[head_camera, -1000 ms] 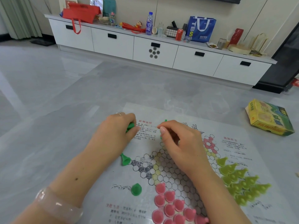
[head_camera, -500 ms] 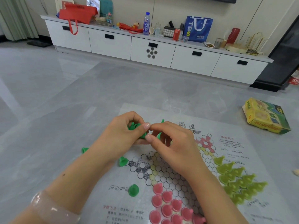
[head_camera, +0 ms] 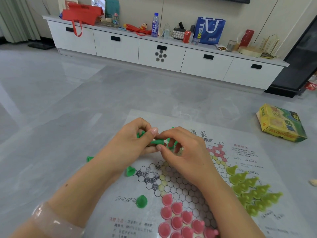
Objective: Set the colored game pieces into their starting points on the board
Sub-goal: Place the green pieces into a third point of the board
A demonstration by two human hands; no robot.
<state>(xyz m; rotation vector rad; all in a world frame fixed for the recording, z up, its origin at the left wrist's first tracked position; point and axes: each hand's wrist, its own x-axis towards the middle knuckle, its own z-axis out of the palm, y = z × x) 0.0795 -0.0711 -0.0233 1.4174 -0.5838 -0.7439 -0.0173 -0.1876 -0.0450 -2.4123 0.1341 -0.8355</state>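
A paper game board (head_camera: 240,152) with a star of circles lies on the grey floor. My left hand (head_camera: 130,143) and my right hand (head_camera: 185,152) meet above its far-left part, both pinching a dark green cone piece (head_camera: 157,142); more green pieces show inside both hands. Loose green pieces lie at the board's left: one (head_camera: 131,171) by the star's left point, one (head_camera: 142,201) nearer me, one (head_camera: 89,158) off the board. Pink pieces (head_camera: 176,215) fill the near point. Yellow-green pieces (head_camera: 252,191) fill the right point.
A yellow-green game box (head_camera: 281,124) lies on the floor at the right. A low white cabinet (head_camera: 161,54) with bags, bottles and a can runs along the far wall. A pale bracelet (head_camera: 54,222) circles my left wrist.
My hands have come together: the left moved right to meet the right, and both now hold one green piece between them. A green piece left of the board has come into sight.
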